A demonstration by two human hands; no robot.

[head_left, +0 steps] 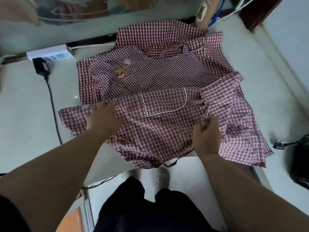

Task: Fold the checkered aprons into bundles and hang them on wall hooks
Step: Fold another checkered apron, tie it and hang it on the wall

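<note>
Two checkered aprons can be told apart on the white tabletop [25, 114], overlapping in one heap. More checked cloth shows at the far right edge, and I cannot tell whether it is a third.

The far apron [158, 72] has a finer, darker red check and one stitched patch [121, 73] on its left part. The near apron [158, 134] has a paler, larger check and one pocket [163, 104] edged in white piping. Its far edge lies over the far apron and its near edge hangs off the tabletop's near side.

Both hands are on the near apron. The left hand [102, 118] lies flat on its left part with fingers stretched out, pressing the cloth down just left of the pocket. The right hand [207, 133] is just right of the pocket, its fingers curled and pinching a raised fold of the cloth. The pocket sits between the two hands.

To the far left lie one white power strip [50, 53], one black plug [41, 66] in it, and a black cable [53, 106] running toward the near edge. A black bag [301, 161] sits at the right edge.
</note>
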